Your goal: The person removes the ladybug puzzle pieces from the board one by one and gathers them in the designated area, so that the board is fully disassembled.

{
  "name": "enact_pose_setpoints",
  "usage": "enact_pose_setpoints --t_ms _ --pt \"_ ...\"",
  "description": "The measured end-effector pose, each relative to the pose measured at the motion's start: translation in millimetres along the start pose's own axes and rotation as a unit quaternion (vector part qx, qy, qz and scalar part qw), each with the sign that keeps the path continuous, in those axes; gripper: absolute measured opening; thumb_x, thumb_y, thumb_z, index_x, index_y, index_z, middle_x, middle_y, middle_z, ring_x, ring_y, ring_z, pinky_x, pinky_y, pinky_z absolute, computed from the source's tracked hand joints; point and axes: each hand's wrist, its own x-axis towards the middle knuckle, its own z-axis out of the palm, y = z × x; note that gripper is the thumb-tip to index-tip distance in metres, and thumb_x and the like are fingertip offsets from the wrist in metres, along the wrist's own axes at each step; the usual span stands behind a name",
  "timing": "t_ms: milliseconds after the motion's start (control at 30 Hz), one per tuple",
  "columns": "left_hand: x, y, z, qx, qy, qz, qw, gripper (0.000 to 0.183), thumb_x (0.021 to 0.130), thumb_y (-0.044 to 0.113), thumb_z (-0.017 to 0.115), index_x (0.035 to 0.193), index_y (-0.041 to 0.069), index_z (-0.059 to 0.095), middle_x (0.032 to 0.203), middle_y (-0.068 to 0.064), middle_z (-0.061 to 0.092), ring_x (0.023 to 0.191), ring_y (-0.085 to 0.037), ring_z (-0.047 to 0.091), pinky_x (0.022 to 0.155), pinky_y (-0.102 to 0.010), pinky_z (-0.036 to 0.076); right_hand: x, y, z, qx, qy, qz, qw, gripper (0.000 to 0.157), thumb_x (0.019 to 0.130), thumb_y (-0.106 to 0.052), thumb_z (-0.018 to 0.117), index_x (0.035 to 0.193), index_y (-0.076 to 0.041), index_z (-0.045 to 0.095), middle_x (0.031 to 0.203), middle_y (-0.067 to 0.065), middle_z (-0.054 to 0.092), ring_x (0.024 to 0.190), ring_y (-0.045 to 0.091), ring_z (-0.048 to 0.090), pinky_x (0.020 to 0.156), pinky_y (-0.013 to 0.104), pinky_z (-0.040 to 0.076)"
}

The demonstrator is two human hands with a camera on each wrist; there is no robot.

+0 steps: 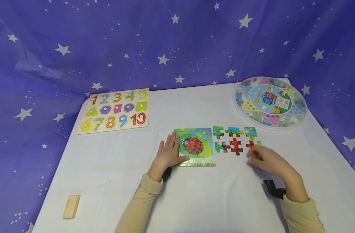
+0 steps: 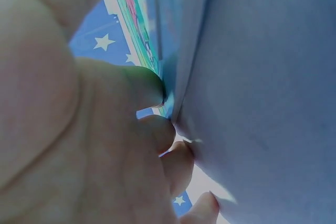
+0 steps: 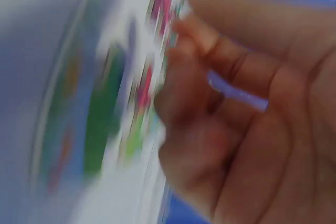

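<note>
My left hand (image 1: 168, 154) lies on the left side of a square ladybug puzzle board (image 1: 199, 136), fingers straight and thumb over its lower part. In the left wrist view, the fingers (image 2: 178, 166) reach along the board's edge. To the right of the board, several loose jigsaw pieces (image 1: 236, 146) are laid out in rows, with red, black and green print. My right hand (image 1: 270, 161) is at the right end of these pieces, its fingers loosely bent beside the lower right piece (image 1: 258, 143). No piece shows between its fingers (image 3: 181, 87) in the blurred right wrist view.
A wooden number and shape board (image 1: 113, 110) lies at the back left. A round, clear-lidded game case (image 1: 244, 113) with marbles stands at the back right. A small wooden block (image 1: 71, 206) sits at the front left. Star-printed purple cloth (image 1: 165, 42) hangs behind the white table.
</note>
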Motion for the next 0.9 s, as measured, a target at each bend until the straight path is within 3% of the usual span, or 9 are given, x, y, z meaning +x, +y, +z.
enact_pose_setpoints --t_ms 233,400,533,700,900 --pt "1.9 -1.0 -1.9 -0.001 0.001 0.000 1.0000 0.095 0.081 0.058 0.055 0.146 0.006 0.009 0.150 -0.011 -0.005 0.136 -0.026 -0.002 0.106 -0.049 0.005 33 -49 29.9 -0.003 -0.036 -0.116 0.993 0.018 0.080 -0.020 0.070 0.090 -0.010 0.058 0.077 -0.005 0.051 0.068 0.009 0.046 0.060 0.026 0.040" --pt "0.6 -0.5 -0.7 0.007 -0.003 -0.006 0.9999 0.095 0.081 0.059 0.054 0.146 0.006 0.009 0.150 -0.011 -0.005 0.136 -0.027 -0.001 0.106 -0.048 0.007 51 -82 46.0 0.006 -0.091 -0.173 0.981 0.033 0.084 -0.025 0.066 0.109 -0.006 0.056 0.096 0.001 0.055 0.075 0.007 0.050 0.066 0.027 0.044" --pt "0.6 -0.2 0.3 0.010 0.003 -0.005 0.9999 0.095 0.081 0.059 0.054 0.146 0.006 0.010 0.150 -0.012 -0.003 0.136 -0.027 0.001 0.106 -0.049 0.008 60 -98 56.2 -0.008 -0.105 -0.175 0.979 0.048 0.084 -0.025 0.065 0.124 -0.002 0.050 0.103 0.005 0.051 0.071 0.009 0.047 0.064 0.026 0.043" --pt "1.2 -0.3 1.3 0.019 0.006 -0.004 0.9998 0.095 0.080 0.060 0.054 0.146 0.006 0.010 0.150 -0.012 -0.004 0.136 -0.027 0.001 0.106 -0.049 0.008 67 -102 68.5 -0.036 -0.116 -0.152 0.981 0.063 0.083 -0.026 0.066 0.134 0.003 0.041 0.098 0.007 0.044 0.064 0.010 0.041 0.057 0.025 0.037" --pt "1.4 -0.8 1.3 0.026 0.004 -0.004 0.9997 0.095 0.080 0.061 0.053 0.146 0.007 0.010 0.150 -0.011 -0.004 0.136 -0.026 0.001 0.106 -0.048 0.008 67 -102 77.6 -0.053 -0.094 -0.146 0.983 0.059 0.082 -0.022 0.068 0.129 0.005 0.045 0.102 0.008 0.042 0.066 0.010 0.042 0.060 0.026 0.038"
